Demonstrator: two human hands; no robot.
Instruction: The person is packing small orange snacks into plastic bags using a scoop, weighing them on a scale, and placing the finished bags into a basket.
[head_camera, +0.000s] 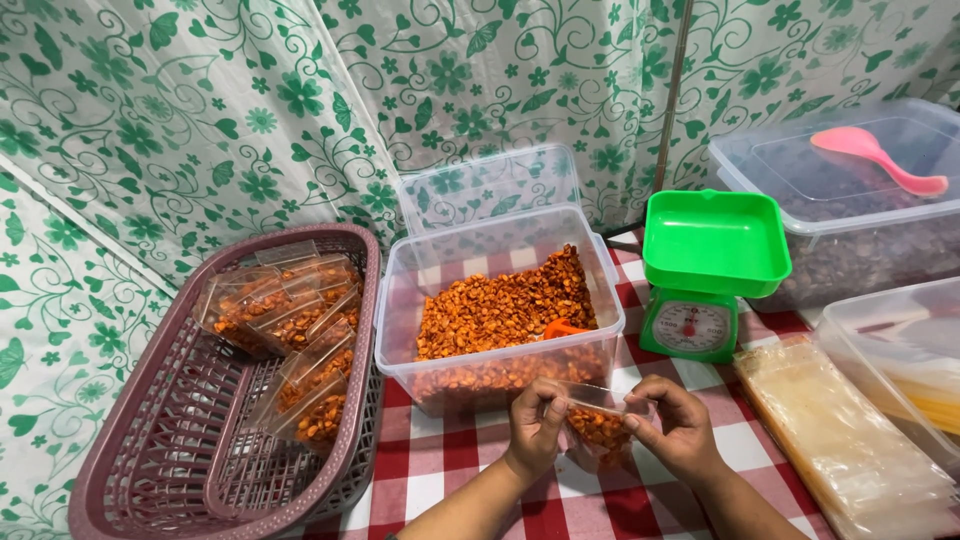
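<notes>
My left hand (533, 428) and my right hand (676, 425) both pinch the top edge of a small clear bag (598, 424) partly filled with orange-brown snack pieces. I hold it just above the red-and-white checked tablecloth (440, 470). Right behind the bag stands an open clear plastic tub (497, 305) of the same snack, with an orange scoop (563, 327) lying in it. The tub's clear lid (490, 185) leans against the wall behind it.
A mauve plastic basket (225, 400) at left holds several filled bags (290, 315). A green kitchen scale (706, 265) stands at right, with a stack of empty clear bags (845, 440) in front. A lidded tub (850, 200) carries a pink spoon (875, 155).
</notes>
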